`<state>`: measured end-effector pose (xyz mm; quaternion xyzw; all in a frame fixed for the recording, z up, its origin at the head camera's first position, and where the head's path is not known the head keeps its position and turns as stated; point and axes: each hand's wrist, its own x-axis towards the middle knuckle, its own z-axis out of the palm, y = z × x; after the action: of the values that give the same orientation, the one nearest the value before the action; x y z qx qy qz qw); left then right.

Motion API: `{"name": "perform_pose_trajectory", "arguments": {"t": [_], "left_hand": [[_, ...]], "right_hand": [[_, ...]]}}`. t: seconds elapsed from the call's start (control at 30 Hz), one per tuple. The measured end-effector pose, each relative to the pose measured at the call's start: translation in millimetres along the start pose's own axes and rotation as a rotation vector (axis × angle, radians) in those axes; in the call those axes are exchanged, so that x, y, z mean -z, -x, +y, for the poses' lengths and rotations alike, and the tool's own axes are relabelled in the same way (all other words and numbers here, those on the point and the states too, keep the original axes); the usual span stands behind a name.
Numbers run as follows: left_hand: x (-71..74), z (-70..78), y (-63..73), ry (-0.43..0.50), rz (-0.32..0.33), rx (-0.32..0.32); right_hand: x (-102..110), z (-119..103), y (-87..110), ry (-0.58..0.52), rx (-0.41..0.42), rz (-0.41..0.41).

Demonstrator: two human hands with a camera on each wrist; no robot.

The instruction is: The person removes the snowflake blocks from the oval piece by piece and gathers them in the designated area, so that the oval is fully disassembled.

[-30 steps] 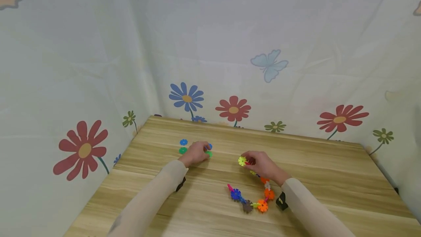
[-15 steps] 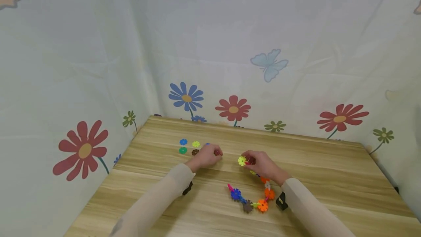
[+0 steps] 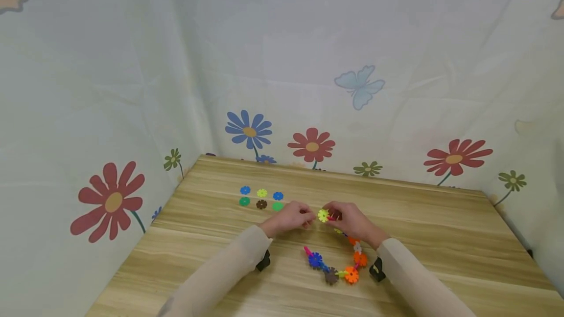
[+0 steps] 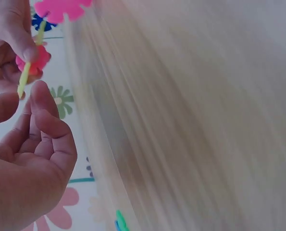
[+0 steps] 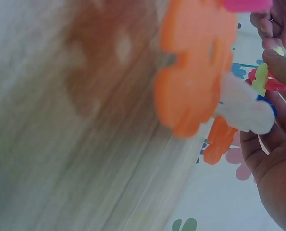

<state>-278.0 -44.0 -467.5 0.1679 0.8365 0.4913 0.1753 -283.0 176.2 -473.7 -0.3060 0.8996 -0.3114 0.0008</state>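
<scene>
A chain of slotted, flower-shaped plastic discs (image 3: 360, 259) in several colours curves over the table. My right hand (image 3: 350, 219) pinches a pink disc (image 4: 37, 61) close to the chain's far end, where a yellow disc (image 3: 323, 215) stands up. My left hand (image 3: 294, 216) is just left of that yellow disc, its fingers loosely bent. In the left wrist view, the left thumb and forefinger (image 4: 42, 96) lie near the yellow disc's edge with nothing visible between them. Whether they touch it, I cannot tell.
Several loose discs lie in two rows at the back left, among them a brown disc (image 3: 262, 204) and a green disc (image 3: 277, 206). The chain's other end has a pink disc (image 3: 307, 251). Behind the wooden table (image 3: 396, 199) hangs a flowered cloth (image 3: 405, 111).
My left hand has moved right from the loose discs to beside the yellow disc, uncovering both rows. The right hand and the chain have stayed in place.
</scene>
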Motion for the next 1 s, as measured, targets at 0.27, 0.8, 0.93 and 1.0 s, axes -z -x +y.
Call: {"name": "perform_pose_trajectory", "arguments": {"t": [0.27,0.8,0.93,1.0], "left_hand": [[-6.5,2.3,-1.4,0.107,-0.01,-0.018],[-9.8,1.4,-5.4,0.154,0.019,0.024],[-9.8,1.5,-4.5,0.161,0.036,0.045],[-9.9,0.4,-4.4,0.166,0.041,0.05]], "right_hand": [[-0.8,-1.9,-0.4,-0.013,0.019,-0.011],[-0.4,-3.9,-1.1,-0.008,-0.02,-0.036],[-0.3,-3.1,-0.4,-0.003,-0.039,-0.043],[-0.4,-2.3,0.4,-0.004,-0.046,-0.049]]}}
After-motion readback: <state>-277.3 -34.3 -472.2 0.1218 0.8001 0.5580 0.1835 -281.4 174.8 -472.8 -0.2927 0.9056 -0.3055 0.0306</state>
